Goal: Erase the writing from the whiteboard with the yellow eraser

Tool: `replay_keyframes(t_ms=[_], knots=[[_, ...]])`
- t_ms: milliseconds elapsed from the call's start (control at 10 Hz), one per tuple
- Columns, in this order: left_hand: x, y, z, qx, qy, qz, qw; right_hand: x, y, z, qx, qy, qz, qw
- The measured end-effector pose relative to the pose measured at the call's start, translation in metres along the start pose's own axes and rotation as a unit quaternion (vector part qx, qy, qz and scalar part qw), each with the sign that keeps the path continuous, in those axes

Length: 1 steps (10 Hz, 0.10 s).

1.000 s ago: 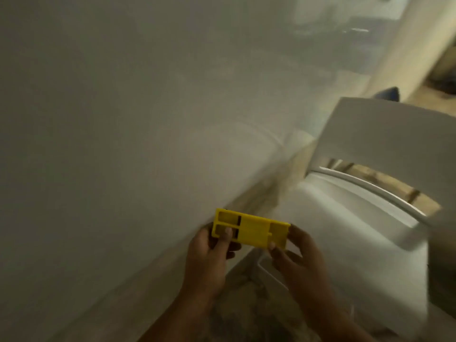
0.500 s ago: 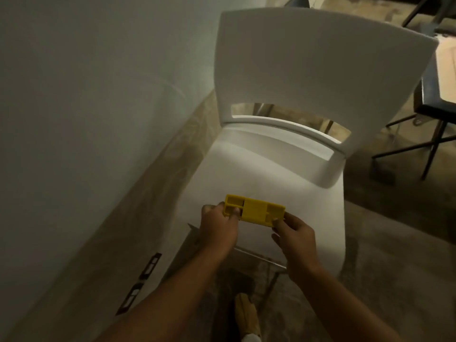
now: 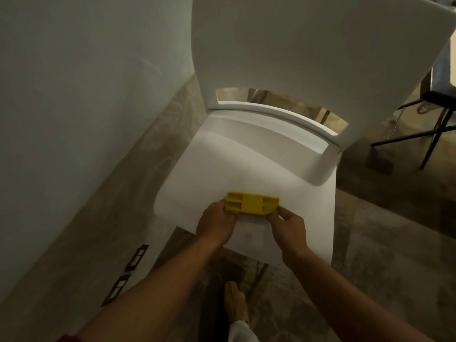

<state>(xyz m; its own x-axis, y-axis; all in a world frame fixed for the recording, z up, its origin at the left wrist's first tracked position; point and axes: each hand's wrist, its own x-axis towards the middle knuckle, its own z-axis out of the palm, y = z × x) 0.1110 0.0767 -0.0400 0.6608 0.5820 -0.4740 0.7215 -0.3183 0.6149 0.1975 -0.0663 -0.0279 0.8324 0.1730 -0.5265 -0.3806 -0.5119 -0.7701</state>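
A flat yellow eraser [image 3: 251, 202] with ribbed recesses is held low over the front of a white chair seat [image 3: 246, 164]. My left hand [image 3: 216, 224] grips its left end and my right hand [image 3: 288, 227] pinches its right end. The large white surface at the left [image 3: 81, 95] may be the whiteboard; I see no writing on it.
The white chair's tall backrest [image 3: 308, 45] rises right in front of me. Dark chair or table legs [image 3: 424, 134] stand at the far right. Two wall sockets [image 3: 137, 256] sit low on the left wall. My shoe [image 3: 235, 302] shows on the patterned floor.
The view has swung down from the white surface to the chair. Both hands have carried the eraser down over the seat.
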Motion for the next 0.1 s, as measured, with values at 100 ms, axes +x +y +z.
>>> replay_keyframes(t_ms=[100], knots=[[-0.0096, -0.0117, -0.0089, 0.021, -0.018, 0.002, 1.0, -0.0107, 0.0008, 0.0062, -0.008, -0.001, 0.0, 1.0]])
